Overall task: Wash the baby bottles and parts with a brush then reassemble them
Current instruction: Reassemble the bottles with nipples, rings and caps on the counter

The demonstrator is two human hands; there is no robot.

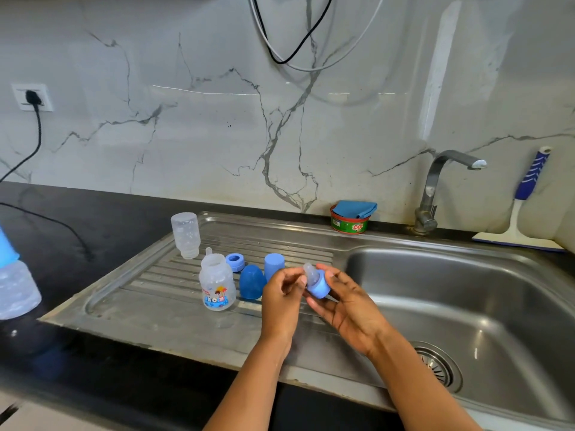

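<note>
- The right hand (345,301) holds the blue collar ring (319,290) from below, with thumb and fingers curled round it.
- The left hand (281,290) has bent fingertips at the clear nipple (310,273), which sticks up out of that ring. I cannot tell whether they pinch it.
- Ring and nipple are held above the drainboard (149,293).
- Just left of the hands stand a dark blue cap (252,282), a pale blue cap (274,265), a second ring (235,262) and an open printed bottle (217,286).
- An inverted bottle (185,234) stands farther back.
</note>
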